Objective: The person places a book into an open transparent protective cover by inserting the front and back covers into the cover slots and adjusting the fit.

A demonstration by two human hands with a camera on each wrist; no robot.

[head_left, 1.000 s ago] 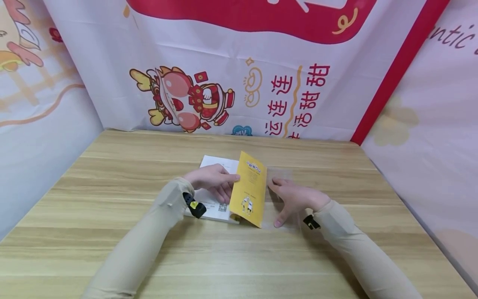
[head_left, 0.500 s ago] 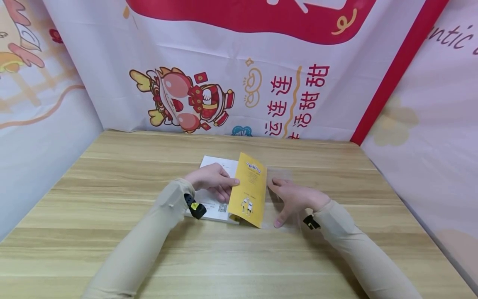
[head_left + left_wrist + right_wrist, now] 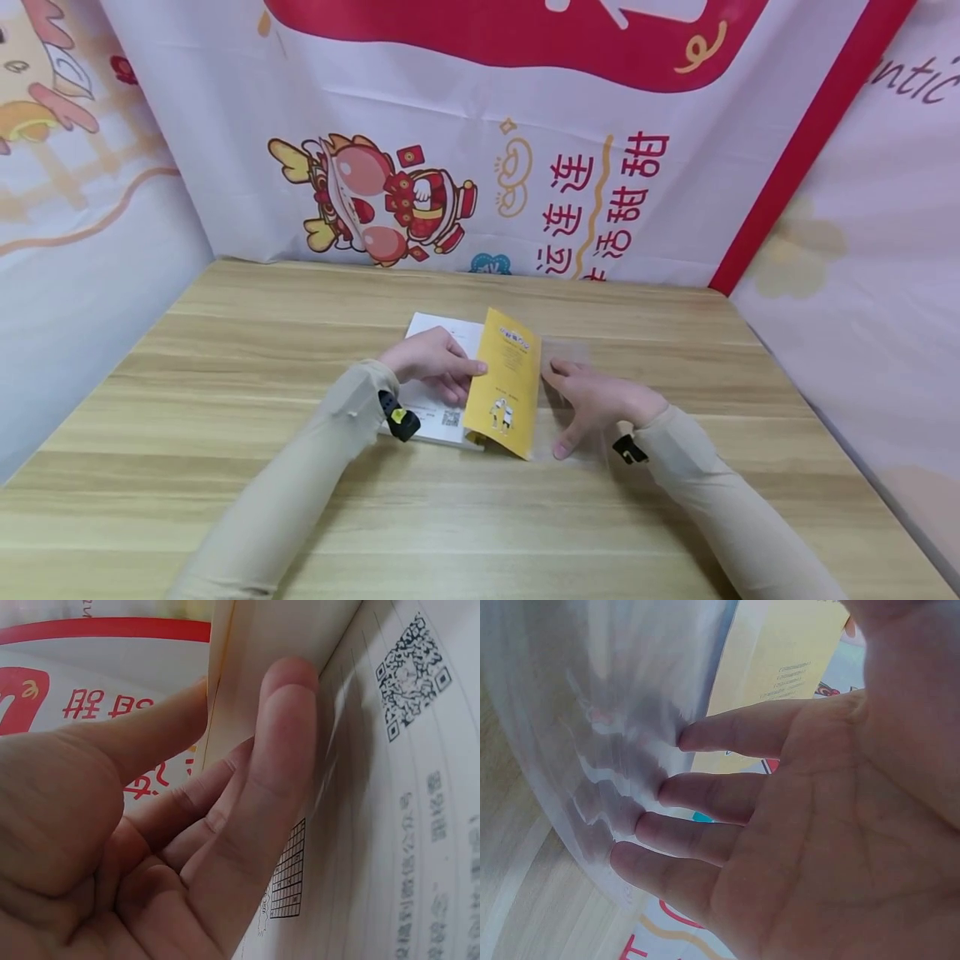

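The wooden surface (image 3: 480,525) lies beneath everything and looks smooth, so a sideways tug could probably make the booklet slide. The booklet (image 3: 467,333) lies on it, a white printed page showing to the left of its yellow cover (image 3: 504,379). That cover stands tilted, with its left edge lifted away from the page; being thin, it could crease or tear if pulled hard against its fold.

To the right of the yellow cover lies clear plastic (image 3: 592,735), seemingly a sleeve and the only likely container here. I cannot tell whether the edge of the cover is inside it. The film is rippled near the fingertips, so uneven pressure could bunch it up or let it slip.

As for the hands, the left hand (image 3: 431,357) pinches the left edge of the yellow cover, thumb in front and fingers behind; a loose pinch could let the cover flop back. The right hand (image 3: 600,400), to the right of the cover, grips nothing, its extended fingers touching the plastic.

Smallest is a QR code (image 3: 451,418), printed on the page just left of the cover's near corner.
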